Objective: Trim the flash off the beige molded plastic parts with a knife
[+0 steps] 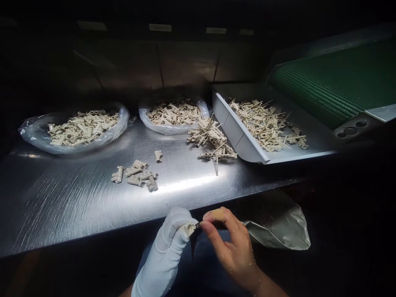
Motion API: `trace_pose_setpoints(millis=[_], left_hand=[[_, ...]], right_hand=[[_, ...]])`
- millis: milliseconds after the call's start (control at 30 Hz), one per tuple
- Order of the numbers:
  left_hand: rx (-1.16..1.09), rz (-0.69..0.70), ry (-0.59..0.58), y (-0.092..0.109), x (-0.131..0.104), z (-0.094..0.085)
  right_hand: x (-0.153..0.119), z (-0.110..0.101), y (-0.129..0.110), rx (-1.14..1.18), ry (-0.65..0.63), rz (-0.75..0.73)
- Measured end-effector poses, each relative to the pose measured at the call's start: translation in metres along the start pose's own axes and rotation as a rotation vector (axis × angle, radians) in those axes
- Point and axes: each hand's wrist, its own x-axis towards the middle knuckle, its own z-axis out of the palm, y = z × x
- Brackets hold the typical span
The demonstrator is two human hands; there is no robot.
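A cream plastic piece is pinched between thumb and fingers of the gloved left hand, just in front of the metal bench. To its right, a small dark tool (possibly a blade, though too little shows to tell) is gripped between thumb and forefinger of the bare right hand. Beyond the grip, loose pieces are scattered; farther off to the right, more are heaped in a white tray. The piece is probably light, stiff and slightly slippery, best held by its thicker body, clear of the tool.
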Motion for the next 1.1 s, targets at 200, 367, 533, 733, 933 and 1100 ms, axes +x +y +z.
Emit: trace_pose_setpoints(millis=[200,367,533,733,933,1100], left_hand=[[0.047,0.064,-0.075,0.005,0.001,-0.003],[0.100,0.067,-0.159,-0.001,0.000,-0.013],[0.068,0.040,-0.190,-0.005,-0.002,-0.014],[0.079,-0.044,-0.235,-0.001,-0.002,-0.014],[0.067,-0.144,-0.234,0.001,-0.002,-0.015],[0.171,-0.046,-0.195,0.008,0.003,-0.010]], right_hand=[[0.003,-0.004,-0.002,-0.089,-0.014,-0.131],[0.010,-0.012,-0.003,-0.072,-0.072,-0.185],[0.015,-0.017,-0.006,-0.031,-0.129,-0.188],[0.017,-0.021,-0.008,0.054,-0.197,-0.119],[0.018,-0.020,-0.004,0.212,-0.330,0.148],[0.011,-0.014,0.011,0.149,-0.231,0.149]])
